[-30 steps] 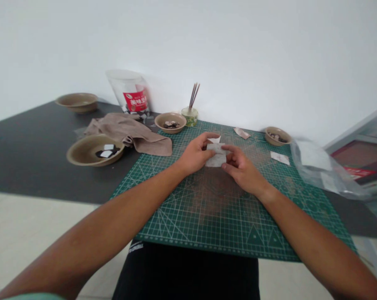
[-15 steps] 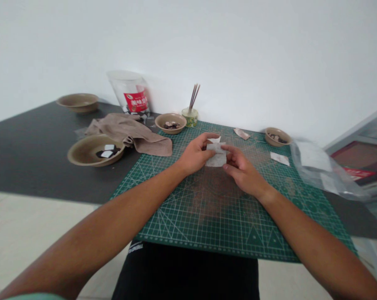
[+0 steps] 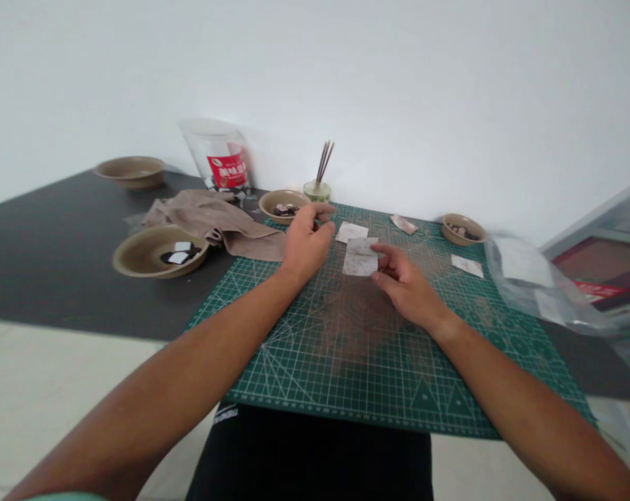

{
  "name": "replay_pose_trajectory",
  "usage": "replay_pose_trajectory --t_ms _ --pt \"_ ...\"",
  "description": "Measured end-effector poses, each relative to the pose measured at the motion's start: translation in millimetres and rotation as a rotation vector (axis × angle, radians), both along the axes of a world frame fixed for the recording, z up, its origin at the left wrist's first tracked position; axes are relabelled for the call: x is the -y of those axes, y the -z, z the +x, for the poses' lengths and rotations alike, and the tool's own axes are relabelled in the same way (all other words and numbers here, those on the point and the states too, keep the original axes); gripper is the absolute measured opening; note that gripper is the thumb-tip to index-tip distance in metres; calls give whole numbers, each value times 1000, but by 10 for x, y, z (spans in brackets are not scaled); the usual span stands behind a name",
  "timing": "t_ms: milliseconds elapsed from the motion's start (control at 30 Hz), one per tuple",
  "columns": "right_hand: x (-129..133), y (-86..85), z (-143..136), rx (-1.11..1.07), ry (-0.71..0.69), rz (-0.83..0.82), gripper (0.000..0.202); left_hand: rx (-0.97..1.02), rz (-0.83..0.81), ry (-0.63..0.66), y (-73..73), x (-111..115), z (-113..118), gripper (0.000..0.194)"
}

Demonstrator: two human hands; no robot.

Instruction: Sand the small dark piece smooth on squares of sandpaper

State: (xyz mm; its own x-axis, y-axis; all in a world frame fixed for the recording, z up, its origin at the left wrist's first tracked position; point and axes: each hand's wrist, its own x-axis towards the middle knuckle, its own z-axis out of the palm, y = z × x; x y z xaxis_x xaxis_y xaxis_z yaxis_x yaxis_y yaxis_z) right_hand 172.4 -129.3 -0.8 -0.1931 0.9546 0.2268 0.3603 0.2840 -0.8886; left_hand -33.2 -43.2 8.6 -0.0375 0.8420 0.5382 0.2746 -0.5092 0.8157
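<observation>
A creased, smudged pale paper piece (image 3: 360, 264) is at the middle of the green cutting mat (image 3: 315, 362). My right hand (image 3: 411, 285) is at its right side, thumb and index fingertip touching the edge and well apart from each other. My left hand (image 3: 304, 240) is raised left of the paper, fingers loosely bent and apart, with nothing visible in them. Just beyond the creased piece, a whiter paper square (image 3: 352, 232) lies partly overlapped by it. Close behind my left hand stands a small tan bowl (image 3: 278, 217) with dark and pale bits in it.
On the left are a larger bowl (image 3: 131, 263) with black and white pieces, a brown cloth (image 3: 252, 240), another bowl (image 3: 131, 174) and a clear tub (image 3: 218, 156). Sticks stand in a holder (image 3: 317, 189). To the right are a small bowl (image 3: 463, 239), paper scraps (image 3: 467, 266) and a plastic bag (image 3: 549, 292).
My left hand has let go of the creased paper and moved left and away toward the small bowl. The whiter square now shows more fully. My right hand has hardly moved.
</observation>
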Motion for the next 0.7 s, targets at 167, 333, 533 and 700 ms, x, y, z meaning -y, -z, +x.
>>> replay_pose_trajectory --t_ms 167,333,533,700 --pt "13 -13 -8 24 16 27 50 -61 -60 39 14 14 54 22" --pt "14 -10 -11 3 24 24 51 -137 -108 103 20 102 134 25" --pt "14 -28 -20 18 32 30 50 -191 -90 130 50 109 144 43" --pt "22 -41 -25 24 35 44 49 -133 -80 208 51 129 147 36"
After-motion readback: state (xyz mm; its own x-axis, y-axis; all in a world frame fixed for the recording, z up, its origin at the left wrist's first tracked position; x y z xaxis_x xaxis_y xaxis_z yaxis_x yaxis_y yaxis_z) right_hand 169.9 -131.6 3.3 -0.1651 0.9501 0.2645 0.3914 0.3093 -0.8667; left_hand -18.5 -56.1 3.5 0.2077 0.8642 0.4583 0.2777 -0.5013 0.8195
